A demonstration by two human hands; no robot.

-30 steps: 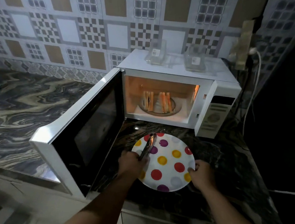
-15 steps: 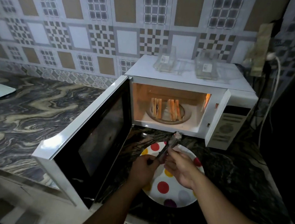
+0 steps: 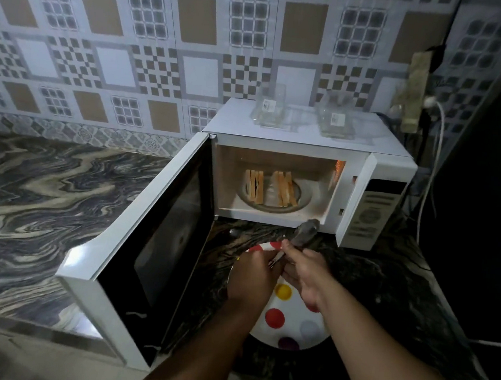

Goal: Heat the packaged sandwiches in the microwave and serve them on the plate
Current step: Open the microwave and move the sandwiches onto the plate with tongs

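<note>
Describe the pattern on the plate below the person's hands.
The plate is white with coloured polka dots: red, yellow, purple and pale grey. The head view shows it.

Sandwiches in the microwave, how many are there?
2. One sandwich stands on the left of the turntable, the other sandwich on the right. None seems hidden.
</note>
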